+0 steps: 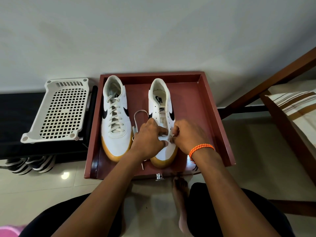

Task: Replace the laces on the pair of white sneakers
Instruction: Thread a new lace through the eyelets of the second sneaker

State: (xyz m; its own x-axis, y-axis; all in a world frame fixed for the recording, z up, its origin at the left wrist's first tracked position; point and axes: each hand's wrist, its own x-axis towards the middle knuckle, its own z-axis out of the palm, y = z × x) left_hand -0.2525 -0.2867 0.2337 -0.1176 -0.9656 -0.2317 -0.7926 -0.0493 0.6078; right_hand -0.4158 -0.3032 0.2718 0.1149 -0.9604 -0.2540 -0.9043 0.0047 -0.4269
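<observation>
White basket (63,109): upturned perforated plastic, on the black shelf (15,117) left of the tray, its near corner past the shelf edge.
Tray (215,120): reddish wooden, raised rim, holding both sneakers; bare floor of it shows right of the shoes.
Laced sneaker (116,117): far left in the tray, toe toward me, white laces fully threaded.
Loose lace (140,115): loops between the two shoes, one end trailing by my left wrist.
My left hand (148,137): fingers curled, pinching the lace at the lowest eyelets, thumb on the toe side.
Unlaced sneaker (162,106): right of its mate, upper eyelets bare, tongue showing.
My right hand (186,135): fingers curled, pinching the lace tip at the right eyelet; orange cord bracelet (201,148) on the wrist.
Wooden frame (273,82): slants along the tray's right side, striped cloth (297,106) beyond.
</observation>
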